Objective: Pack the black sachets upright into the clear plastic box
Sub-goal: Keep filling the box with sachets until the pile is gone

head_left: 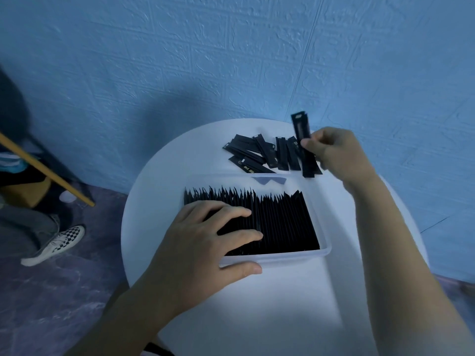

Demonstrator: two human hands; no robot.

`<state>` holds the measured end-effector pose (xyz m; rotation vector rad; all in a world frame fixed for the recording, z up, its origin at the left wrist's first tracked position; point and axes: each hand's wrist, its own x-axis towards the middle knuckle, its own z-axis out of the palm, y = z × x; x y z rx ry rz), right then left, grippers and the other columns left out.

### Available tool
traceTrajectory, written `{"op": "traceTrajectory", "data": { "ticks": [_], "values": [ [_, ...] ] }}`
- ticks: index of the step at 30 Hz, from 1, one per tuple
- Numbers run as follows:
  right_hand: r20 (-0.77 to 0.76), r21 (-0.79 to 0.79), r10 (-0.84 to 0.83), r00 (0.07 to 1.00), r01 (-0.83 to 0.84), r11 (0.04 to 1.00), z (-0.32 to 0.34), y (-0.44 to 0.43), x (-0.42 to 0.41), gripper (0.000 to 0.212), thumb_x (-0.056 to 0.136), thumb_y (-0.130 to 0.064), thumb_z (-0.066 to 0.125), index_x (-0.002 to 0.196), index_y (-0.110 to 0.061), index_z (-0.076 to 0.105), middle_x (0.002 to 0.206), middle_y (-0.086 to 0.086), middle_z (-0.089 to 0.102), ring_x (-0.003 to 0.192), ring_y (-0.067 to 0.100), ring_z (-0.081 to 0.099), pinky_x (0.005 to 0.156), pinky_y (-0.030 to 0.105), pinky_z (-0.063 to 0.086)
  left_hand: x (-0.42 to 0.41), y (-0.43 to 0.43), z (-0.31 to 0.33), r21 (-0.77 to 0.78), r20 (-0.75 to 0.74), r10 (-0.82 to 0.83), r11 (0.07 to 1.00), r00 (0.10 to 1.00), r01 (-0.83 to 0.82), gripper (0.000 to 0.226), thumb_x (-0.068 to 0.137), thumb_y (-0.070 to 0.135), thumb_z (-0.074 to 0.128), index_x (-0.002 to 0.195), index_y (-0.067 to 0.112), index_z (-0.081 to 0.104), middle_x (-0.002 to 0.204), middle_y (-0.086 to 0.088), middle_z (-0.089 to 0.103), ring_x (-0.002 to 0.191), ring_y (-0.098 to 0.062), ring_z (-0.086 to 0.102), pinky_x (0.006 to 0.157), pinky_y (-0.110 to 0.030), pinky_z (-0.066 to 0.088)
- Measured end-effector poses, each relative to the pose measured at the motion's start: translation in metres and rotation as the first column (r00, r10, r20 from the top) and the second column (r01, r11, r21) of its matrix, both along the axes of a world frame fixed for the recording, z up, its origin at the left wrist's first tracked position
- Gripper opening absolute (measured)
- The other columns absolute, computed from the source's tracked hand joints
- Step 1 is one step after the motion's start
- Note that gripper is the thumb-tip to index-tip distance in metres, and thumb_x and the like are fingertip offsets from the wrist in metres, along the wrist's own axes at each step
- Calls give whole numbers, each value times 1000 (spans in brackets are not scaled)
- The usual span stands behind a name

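- A round white table [282, 299] stands against a blue embossed wall [231, 60]. The floor [51, 309] beside it is dark and mottled.
- The clear box [295, 256] sits on the middle of the table. A tight row of black sachets [282, 217] stands on edge inside it.
- A loose pile [259, 155] of more sachets lies flat on the table, just beyond the box's far wall.
- The left hand [203, 242] lies spread over the left part of the row. Its fingers are extended and press on the sachet tops, and the thumb is outside against the box's near wall.
- The right hand [336, 152] is at the pile's right end. Its fingers pinch a single sachet [300, 127] at mid-length, held nearly upright.
- At the left edge the frame cuts off another person's trouser leg and checkered shoe [56, 242].
- A yellowish bar [46, 170] slants across the left edge, possibly a stick or part of some furniture. Its upper end runs out of view.
- The print on the sachets is too small to read.
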<state>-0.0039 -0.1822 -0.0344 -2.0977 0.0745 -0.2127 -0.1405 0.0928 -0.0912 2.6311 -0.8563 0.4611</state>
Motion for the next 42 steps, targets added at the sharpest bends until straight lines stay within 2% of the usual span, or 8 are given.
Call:
{"op": "traceTrajectory", "data": {
  "ticks": [3, 5, 8, 11, 15, 26, 32, 42],
  "values": [
    [47, 79, 97, 994, -100, 992, 33, 17, -42, 20, 91, -15, 72, 81, -5, 58, 64, 13, 54, 45, 14, 49, 44, 23, 44, 0, 0, 0, 3, 7, -2, 1000, 1000, 2, 42, 85, 70, 56, 115, 45, 70, 132, 19, 58, 119, -14, 51, 103, -33, 35],
    [-50, 83, 224, 973, -219, 972, 35, 36, -69, 18, 91, -11, 72, 85, -7, 55, 66, 13, 54, 44, 15, 52, 41, 26, 48, 0, 0, -1, -1, 21, -5, 1000, 1000, 5, 42, 85, 70, 56, 115, 44, 70, 132, 18, 59, 119, -14, 51, 103, -33, 34],
    [-247, -85, 238, 939, -265, 960, 13, 58, -92, 21, 92, -19, 72, 103, -18, 54, 70, 7, 61, 46, 18, 63, 51, 36, 58, 0, 0, -2, -12, 33, -5, 1000, 999, 6, 43, 84, 70, 58, 114, 43, 71, 132, 18, 59, 118, -15, 53, 102, -35, 38],
    [-369, -185, 213, 905, -296, 937, -2, 71, -101, 37, 94, -29, 67, 126, -31, 47, 72, 4, 68, 49, 20, 69, 58, 28, 51, 1, 0, -3, -15, 39, -4, 1000, 999, 5, 43, 84, 70, 58, 115, 43, 71, 132, 18, 59, 117, -17, 54, 101, -37, 39],
    [-392, -116, 256, 884, -323, 939, -9, 74, -103, 66, 95, -31, 67, 150, -35, 32, 78, 3, 63, 52, 18, 69, 59, 26, 56, 1, 0, -3, -31, 43, -11, 999, 999, 13, 43, 84, 69, 59, 116, 43, 70, 132, 19, 59, 116, -17, 54, 101, -37, 39],
    [-402, 55, 362, 841, -373, 926, -6, 64, -105, 73, 97, -17, 66, 157, -30, 26, 100, 11, 62, 70, 16, 69, 73, 32, 62, 2, 0, -5, -30, 61, -15, 999, 998, 17, 44, 85, 69, 59, 117, 42, 71, 130, 18, 60, 116, -18, 55, 99, -39, 42],
    [-404, 142, 388, 828, -362, 921, -6, 68, -104, 70, 95, -14, 68, 155, -22, 32, 94, 8, 57, 63, 13, 67, 69, 31, 62, 2, 3, -5, -26, 82, -32, 999, 996, 34, 45, 84, 68, 58, 116, 39, 72, 130, 17, 61, 115, -18, 56, 98, -39, 43],
    [-418, 145, 417, 807, -393, 908, -8, 66, -106, 65, 99, -9, 59, 157, -18, 29, 95, 10, 63, 73, 16, 72, 78, 32, 62, 1, 8, -3, 5, 68, -40, 999, 997, 39, 50, 85, 69, 56, 126, 42, 66, 132, 17, 59, 114, -18, 55, 98, -40, 44]
  ]
}}
